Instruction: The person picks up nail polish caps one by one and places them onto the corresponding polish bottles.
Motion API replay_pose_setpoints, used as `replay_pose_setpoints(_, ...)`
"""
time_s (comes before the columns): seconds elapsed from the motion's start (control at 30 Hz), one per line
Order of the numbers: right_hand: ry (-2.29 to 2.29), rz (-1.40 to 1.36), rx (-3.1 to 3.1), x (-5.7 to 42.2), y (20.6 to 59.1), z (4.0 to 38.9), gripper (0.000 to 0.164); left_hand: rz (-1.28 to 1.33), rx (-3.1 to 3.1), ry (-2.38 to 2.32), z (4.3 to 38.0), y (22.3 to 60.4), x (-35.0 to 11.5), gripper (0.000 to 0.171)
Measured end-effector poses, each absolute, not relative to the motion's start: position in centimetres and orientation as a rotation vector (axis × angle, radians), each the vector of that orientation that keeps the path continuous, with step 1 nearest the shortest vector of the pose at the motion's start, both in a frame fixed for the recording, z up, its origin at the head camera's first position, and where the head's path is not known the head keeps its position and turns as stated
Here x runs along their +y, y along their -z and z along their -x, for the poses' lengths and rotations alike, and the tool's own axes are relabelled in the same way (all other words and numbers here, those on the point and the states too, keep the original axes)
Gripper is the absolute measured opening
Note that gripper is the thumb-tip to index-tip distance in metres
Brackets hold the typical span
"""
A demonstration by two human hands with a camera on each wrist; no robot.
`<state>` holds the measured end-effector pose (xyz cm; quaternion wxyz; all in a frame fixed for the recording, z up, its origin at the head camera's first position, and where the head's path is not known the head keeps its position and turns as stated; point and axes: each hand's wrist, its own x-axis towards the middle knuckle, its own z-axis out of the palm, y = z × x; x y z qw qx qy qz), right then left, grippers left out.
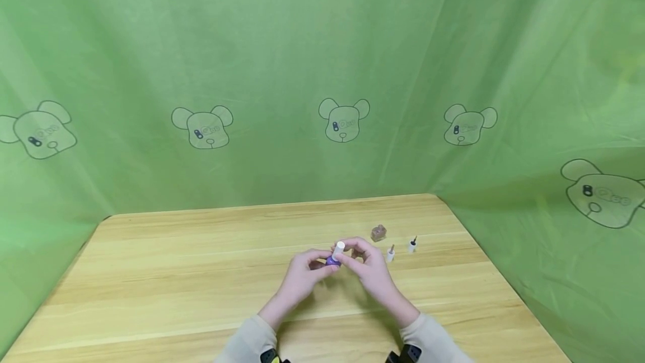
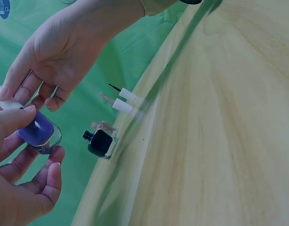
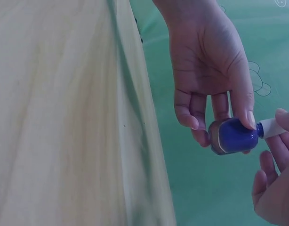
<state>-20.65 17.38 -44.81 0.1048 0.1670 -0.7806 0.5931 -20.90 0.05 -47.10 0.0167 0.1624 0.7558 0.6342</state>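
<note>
Over the middle of the table, my left hand (image 1: 302, 274) holds a small nail polish bottle (image 3: 238, 136) of purple-blue polish between thumb and fingers. The white cap (image 1: 340, 249) on top of it is pinched by the thumb and fingers of my right hand (image 1: 372, 273). In the right wrist view, a short stretch of blue-coated neck (image 3: 260, 130) shows between cap and bottle; the brush itself is hidden. The left wrist view has the bottle (image 2: 38, 129) tilted, with the right hand (image 2: 69, 52) reaching down to the cap from above.
Two white caps stand brush up on the table's right side, one with a pinkish brush (image 1: 390, 254), one with a dark brush (image 1: 412, 245). A capless pink polish bottle (image 1: 378, 233) stands behind them. Beside it, a capless dark bottle (image 2: 101, 143) shows in the left wrist view.
</note>
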Motion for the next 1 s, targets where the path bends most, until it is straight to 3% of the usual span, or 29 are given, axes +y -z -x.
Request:
replay_pose_setpoints(0.4, -1.821, -0.317, -2.171, 16.8, 45.2, 20.6, 0.026, -0.565, 2.431, -1.916, 20.2, 46.8, 0.7, 0.028)
replay_pose_setpoints(0.77, -1.75, -0.633, -2.283, 18.0, 45.1, 21.1, 0.043, -0.542, 2.427, -1.88, 20.7, 46.8, -0.1, 0.033)
replay_pose_setpoints(1.0, -1.677, -0.627, -2.351, 18.3, 44.7, 21.2, 0.03, -0.567, 2.425, -1.849, 20.8, 46.7, -0.3, 0.032)
